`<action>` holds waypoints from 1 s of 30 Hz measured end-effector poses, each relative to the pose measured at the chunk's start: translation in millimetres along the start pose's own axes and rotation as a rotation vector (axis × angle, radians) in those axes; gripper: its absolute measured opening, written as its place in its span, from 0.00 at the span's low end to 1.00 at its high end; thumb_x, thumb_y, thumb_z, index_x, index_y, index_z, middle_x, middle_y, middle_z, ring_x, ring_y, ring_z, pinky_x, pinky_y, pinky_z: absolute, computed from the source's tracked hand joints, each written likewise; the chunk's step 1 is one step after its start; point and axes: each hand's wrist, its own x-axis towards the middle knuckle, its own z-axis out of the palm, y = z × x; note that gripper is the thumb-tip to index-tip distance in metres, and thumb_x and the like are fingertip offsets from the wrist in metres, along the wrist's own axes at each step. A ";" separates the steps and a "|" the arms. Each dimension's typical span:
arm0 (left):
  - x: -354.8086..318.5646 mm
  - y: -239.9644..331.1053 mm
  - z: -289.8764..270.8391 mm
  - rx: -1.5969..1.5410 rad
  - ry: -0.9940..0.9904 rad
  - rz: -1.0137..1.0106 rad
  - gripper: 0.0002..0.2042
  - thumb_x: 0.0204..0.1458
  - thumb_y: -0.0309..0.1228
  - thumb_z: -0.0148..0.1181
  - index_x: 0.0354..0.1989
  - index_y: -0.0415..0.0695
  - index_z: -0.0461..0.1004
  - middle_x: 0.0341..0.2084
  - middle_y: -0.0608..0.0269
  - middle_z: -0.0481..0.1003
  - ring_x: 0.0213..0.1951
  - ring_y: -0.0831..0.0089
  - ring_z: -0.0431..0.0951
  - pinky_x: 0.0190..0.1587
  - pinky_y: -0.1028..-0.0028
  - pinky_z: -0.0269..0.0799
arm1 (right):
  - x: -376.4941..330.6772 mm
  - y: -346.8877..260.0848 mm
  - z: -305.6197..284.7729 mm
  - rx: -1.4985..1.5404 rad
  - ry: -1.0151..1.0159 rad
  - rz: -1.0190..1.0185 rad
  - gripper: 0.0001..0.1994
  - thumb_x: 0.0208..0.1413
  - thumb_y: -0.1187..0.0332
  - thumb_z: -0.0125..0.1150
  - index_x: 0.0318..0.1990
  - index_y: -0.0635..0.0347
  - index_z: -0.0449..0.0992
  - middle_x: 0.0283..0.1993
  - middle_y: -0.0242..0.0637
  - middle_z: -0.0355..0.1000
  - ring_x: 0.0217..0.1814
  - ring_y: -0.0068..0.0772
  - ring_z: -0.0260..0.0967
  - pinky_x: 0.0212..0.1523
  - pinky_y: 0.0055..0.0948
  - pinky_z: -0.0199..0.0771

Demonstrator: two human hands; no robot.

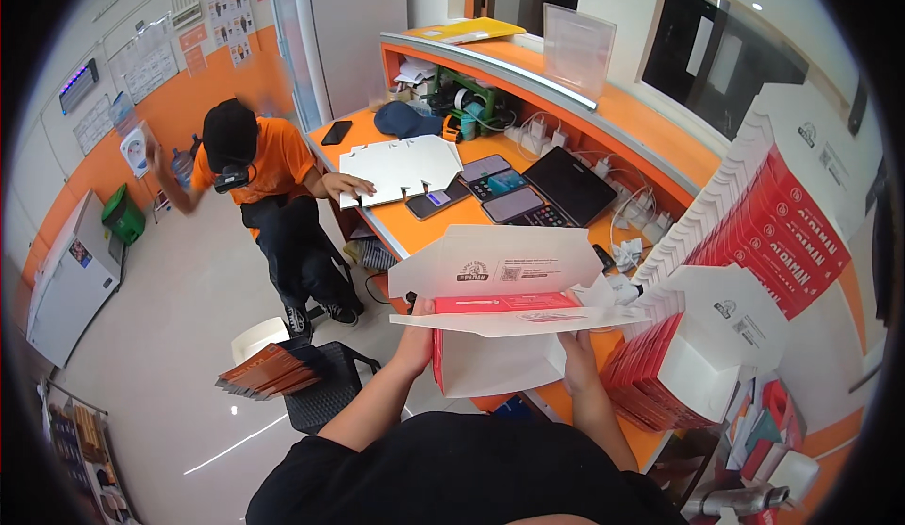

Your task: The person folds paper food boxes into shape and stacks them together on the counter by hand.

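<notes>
While you look down from the head view, your left hand (415,335) and right hand (572,351) each grip a side of a half-folded red-and-white cardboard box (500,322), held above the orange desk (429,237) edge. It looks light and creasable; hold it at the folded corners.

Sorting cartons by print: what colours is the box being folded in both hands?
The box is white inside, red on its outer panels; the head view shows it.

Orange desk (490,153) with phones (500,190), dark tablet (570,184), flat white cardboard (401,169), chargers (542,134).
</notes>
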 end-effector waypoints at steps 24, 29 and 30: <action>-59.7 32.9 48.9 -0.130 -0.351 0.075 0.30 0.55 0.55 0.33 0.52 0.39 0.60 0.44 0.57 0.64 0.46 0.68 0.67 0.48 0.75 0.63 | -96.8 -12.2 -54.3 0.150 0.139 -0.233 0.17 0.50 0.68 0.56 0.46 0.63 0.64 0.50 0.43 0.58 0.53 0.35 0.60 0.55 0.31 0.62; -71.3 36.8 92.5 -0.183 -0.472 -0.031 0.31 0.55 0.55 0.33 0.52 0.39 0.60 0.43 0.57 0.65 0.46 0.69 0.67 0.47 0.75 0.64 | -173.3 -86.7 -68.0 0.210 -0.006 -0.709 0.14 0.50 0.69 0.56 0.42 0.65 0.65 0.51 0.47 0.59 0.55 0.40 0.58 0.56 0.35 0.57; -77.8 35.7 107.4 -0.189 -0.520 -0.072 0.31 0.55 0.55 0.33 0.52 0.39 0.60 0.43 0.57 0.66 0.45 0.69 0.67 0.47 0.75 0.64 | -197.8 -97.6 -74.9 0.076 0.026 -0.730 0.14 0.50 0.68 0.56 0.42 0.64 0.66 0.50 0.46 0.59 0.55 0.39 0.58 0.56 0.34 0.57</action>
